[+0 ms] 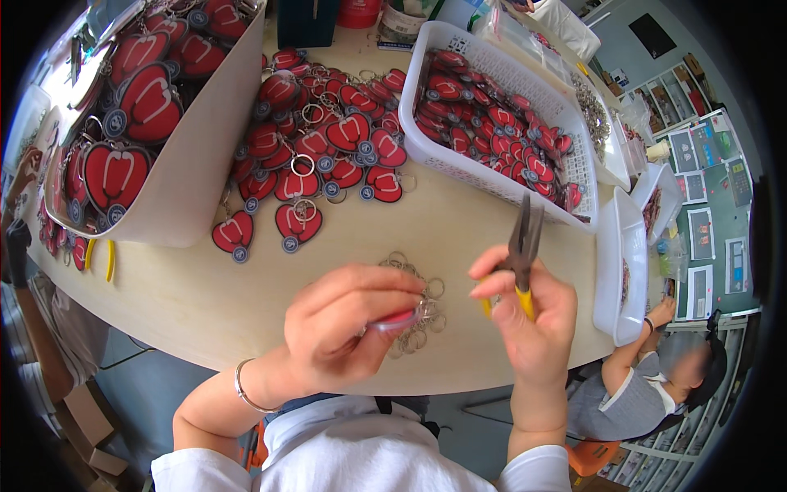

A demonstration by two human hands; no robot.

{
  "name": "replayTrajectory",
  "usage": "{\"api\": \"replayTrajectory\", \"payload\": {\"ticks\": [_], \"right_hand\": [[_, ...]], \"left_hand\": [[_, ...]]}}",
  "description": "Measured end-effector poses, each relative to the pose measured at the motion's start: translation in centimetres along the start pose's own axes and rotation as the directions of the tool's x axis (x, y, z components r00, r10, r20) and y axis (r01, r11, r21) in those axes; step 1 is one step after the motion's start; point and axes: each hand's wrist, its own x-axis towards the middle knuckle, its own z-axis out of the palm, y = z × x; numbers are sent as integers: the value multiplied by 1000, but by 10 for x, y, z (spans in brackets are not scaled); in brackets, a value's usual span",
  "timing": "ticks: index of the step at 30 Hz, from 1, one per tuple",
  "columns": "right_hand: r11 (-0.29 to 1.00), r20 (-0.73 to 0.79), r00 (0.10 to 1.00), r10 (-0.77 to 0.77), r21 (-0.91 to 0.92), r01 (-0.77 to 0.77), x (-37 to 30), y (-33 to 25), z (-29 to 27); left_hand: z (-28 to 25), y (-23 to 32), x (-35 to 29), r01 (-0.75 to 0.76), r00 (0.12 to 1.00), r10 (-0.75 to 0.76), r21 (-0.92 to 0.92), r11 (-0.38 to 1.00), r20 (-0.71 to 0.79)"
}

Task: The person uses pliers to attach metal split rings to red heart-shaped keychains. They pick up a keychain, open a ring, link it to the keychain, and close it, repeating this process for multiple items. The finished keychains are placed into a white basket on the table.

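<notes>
I see the left hand (344,324) pinched shut on a red keychain charm (395,319), edge-on, held just above the pale wooden table (246,303). A metal ring (426,309) sits at the charm's right end, against the fingertips. Directly behind it, a small heap of loose split rings (414,279) lies on the table.

The right hand (529,316) is closed around yellow-handled pliers (523,246), held upright with the dark tips pointing away from me; the jaws appear closed. The two hands are near each other but not touching.

Farther out, a spread of finished red heart-shaped keychains (328,148) covers the table centre. A white plastic basket (500,184) to the right holds more red charms. A large pale bin (205,156) to the left holds bigger ones. Another person (648,385) sits at lower right.
</notes>
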Motion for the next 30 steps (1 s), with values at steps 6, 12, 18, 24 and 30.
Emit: {"api": "replayTrajectory", "payload": {"ticks": [6,12,18,24,30], "right_hand": [[774,224,939,-260,-533,342,-23,8,-14],[659,306,888,-342,-596,459,-26,11,-20],[617,339,858,-386,-597,513,-26,13,-18],[575,343,838,-425,-613,543,-28,14,-17],[514,363,819,-445,-646,565,-28,11,-16]], "left_hand": [[-7,-4,2,-237,970,232,55,970,72],[-9,-5,1,-279,950,276,1,960,143],[-10,-2,2,-289,942,278,29,957,190],[-6,-4,0,-326,938,314,63,943,143],[-8,-4,1,-316,938,309,20,949,156]]}}
